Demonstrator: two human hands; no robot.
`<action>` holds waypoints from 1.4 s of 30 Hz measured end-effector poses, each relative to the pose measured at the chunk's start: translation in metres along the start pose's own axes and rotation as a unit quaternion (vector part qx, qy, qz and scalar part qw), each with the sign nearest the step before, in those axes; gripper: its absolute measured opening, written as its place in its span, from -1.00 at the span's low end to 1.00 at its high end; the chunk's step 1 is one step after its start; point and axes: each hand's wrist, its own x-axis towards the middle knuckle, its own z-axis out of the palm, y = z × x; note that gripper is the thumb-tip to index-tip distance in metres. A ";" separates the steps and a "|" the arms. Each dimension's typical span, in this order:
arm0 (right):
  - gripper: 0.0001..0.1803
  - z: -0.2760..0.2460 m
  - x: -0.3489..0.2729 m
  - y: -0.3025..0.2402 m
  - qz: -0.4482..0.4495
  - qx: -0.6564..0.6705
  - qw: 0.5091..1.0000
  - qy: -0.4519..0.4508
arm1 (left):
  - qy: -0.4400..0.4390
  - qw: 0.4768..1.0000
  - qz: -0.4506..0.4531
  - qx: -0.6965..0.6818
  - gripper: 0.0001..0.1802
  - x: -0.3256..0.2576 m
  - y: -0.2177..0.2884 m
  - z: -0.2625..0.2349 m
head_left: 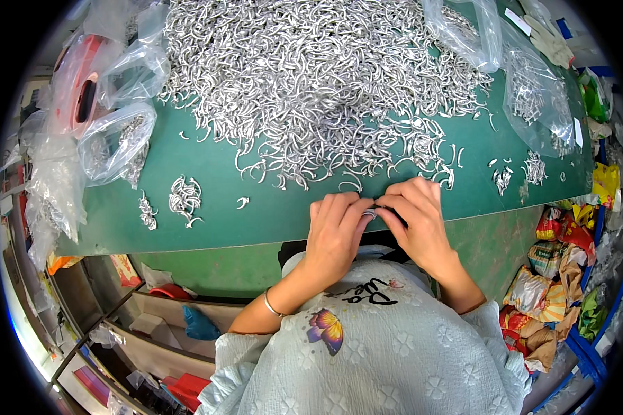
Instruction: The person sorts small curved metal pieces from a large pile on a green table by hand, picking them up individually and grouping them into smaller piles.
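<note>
A large heap of small curved silver metal pieces (pixel 311 76) covers the far and middle part of the green table (pixel 270 225). At the table's near edge my left hand (pixel 333 225) and my right hand (pixel 419 223) meet, fingertips pinched together. Between them is a small curved silver metal piece (pixel 370 212), mostly hidden by the fingers. My left wrist wears a bangle. Just beyond my fingertips another curved piece (pixel 351 183) lies at the heap's edge.
Small sorted piles (pixel 185 198) lie at left, others (pixel 534 168) at right. Clear plastic bags of metal parts stand left (pixel 121 145) and right (pixel 533 97). A red object in plastic (pixel 79 86) is far left. Colourful packages (pixel 543 294) fill a blue rack below right.
</note>
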 end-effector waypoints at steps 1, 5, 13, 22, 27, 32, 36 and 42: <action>-0.84 0.001 -0.001 0.001 0.001 0.020 1.000 0.005 | 0.000 1.000 0.003 0.000 -0.66 0.002 0.001 0.000; -0.81 0.004 0.000 0.007 0.050 0.036 0.994 0.093 | -0.015 1.000 0.018 -0.002 -0.65 0.005 0.001 0.001; -0.68 0.010 0.003 0.001 0.083 -0.099 0.989 0.078 | -0.023 1.000 0.008 0.000 -0.67 0.003 0.003 0.002; -0.82 0.017 0.022 -0.005 0.044 -0.064 0.991 0.105 | -0.044 0.999 0.003 0.015 -0.68 -0.001 0.003 -0.004; -0.83 0.021 0.019 0.000 0.026 -0.055 0.994 0.096 | -0.038 0.999 -0.008 0.015 -0.67 -0.005 0.001 -0.006; -0.83 0.016 0.011 0.004 0.021 -0.036 0.996 0.084 | -0.028 1.000 -0.007 0.011 -0.67 -0.006 0.000 -0.005; -0.84 0.011 0.010 0.001 0.004 -0.021 0.999 0.037 | -0.022 1.000 -0.013 0.000 -0.67 -0.005 0.001 -0.006; -0.85 -0.008 0.005 -0.001 -0.008 0.050 0.998 -0.035 | -0.011 0.999 0.030 0.003 -0.60 0.002 0.002 -0.006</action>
